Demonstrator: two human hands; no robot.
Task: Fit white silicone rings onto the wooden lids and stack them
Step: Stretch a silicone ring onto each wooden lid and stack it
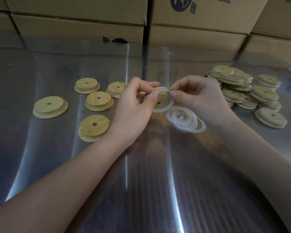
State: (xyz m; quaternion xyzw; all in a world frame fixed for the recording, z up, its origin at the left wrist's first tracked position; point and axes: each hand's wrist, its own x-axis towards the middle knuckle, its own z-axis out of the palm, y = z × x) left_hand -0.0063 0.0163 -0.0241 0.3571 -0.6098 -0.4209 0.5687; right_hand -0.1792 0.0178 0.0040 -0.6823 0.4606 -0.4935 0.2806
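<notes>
You held the wooden lid [162, 100] tilted above the steel table [57, 165], with a white silicone ring [159, 111] partly seated round it. Your left hand [134, 101] gripped the lid with curled fingers, and your right hand [196, 96] pinched the ring at the lid's top edge. Just beside the lid lay loose rings [186, 121] — bare lids [94, 127] to its left, ringed lids [245, 88] heaped to its right.

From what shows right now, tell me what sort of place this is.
Probably a small packing workshop: stacked brown cardboard cartons behind a shiny metal worktable, and a heap of round wooden lids.
</notes>
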